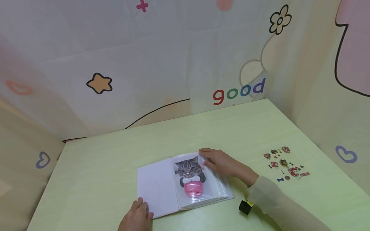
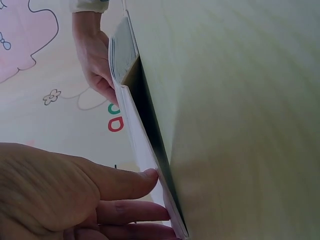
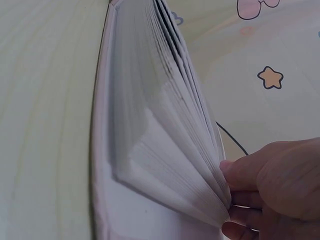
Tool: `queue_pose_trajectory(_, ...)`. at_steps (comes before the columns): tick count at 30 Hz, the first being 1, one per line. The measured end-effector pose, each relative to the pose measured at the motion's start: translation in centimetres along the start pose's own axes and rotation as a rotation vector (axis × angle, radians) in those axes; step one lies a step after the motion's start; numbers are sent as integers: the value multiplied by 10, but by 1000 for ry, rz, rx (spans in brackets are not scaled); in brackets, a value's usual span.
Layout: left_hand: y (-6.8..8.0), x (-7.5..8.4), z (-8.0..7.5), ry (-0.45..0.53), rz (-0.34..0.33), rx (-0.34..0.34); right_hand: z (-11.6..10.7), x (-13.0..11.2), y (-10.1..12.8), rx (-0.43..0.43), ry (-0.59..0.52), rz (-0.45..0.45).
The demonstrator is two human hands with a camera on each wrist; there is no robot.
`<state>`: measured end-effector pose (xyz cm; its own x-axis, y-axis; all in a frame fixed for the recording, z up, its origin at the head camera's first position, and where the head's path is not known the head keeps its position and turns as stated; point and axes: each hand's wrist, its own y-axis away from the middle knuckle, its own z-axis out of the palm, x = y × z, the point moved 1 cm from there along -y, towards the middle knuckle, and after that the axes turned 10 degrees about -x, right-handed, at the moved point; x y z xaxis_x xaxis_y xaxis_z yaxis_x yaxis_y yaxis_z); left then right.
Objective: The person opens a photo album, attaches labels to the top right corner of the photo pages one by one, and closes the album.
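Observation:
A photo album with a white cover lies open on the table, its front cover turned to the left. The clear sleeve on top holds a picture of a grey tabby cat with a pink ball. My left hand rests on the lower left corner of the open cover, thumb and fingers extended along its edge. My right hand is at the upper right corner of the page stack. In the right wrist view, its thumb and fingers pinch the fanned pages, raised off the back cover.
Small colourful stickers lie scattered on the right of the pale green table. A black cylinder with a yellow piece is below my right wrist. Patterned cloth walls enclose the table's back and sides.

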<state>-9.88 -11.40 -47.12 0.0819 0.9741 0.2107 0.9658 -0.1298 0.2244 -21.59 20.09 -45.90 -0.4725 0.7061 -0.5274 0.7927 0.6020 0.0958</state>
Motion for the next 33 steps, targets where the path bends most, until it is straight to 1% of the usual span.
queue_pose_trajectory(5, 1, 1, 0, -30, -7, -3, -1, -1, -1, -1, 8, 1)
queue_pose_trajectory(11, 4, 3, -2, -16, -35, 16, -3, -5, -2, 12, 20, 3)
queue_pose_trajectory(13, 4, 4, -4, -4, -52, 6, -4, -6, -2, 16, 17, 14)
queue_pose_trajectory(16, 3, 4, -6, -3, -73, -28, -5, -7, -2, 15, 5, 31)
queue_pose_trajectory(18, 3, 3, -9, -1, -71, -32, -6, -7, -2, 15, -12, 42)
queue_pose_trajectory(20, 4, 2, -11, -6, -57, -22, -6, -7, -1, 16, -22, 52)
queue_pose_trajectory(23, 6, 0, -15, -10, -26, 7, -7, -5, -1, 24, -40, 69)
queue_pose_trajectory(29, 3, 4, -21, -27, -59, -25, -9, -5, 1, 28, -52, 66)
queue_pose_trajectory(31, 3, 4, -21, -17, -40, 7, -10, -5, 3, 25, -55, 64)
queue_pose_trajectory(33, 5, 4, -21, 6, 2, 65, -11, -4, 5, 29, -46, 48)
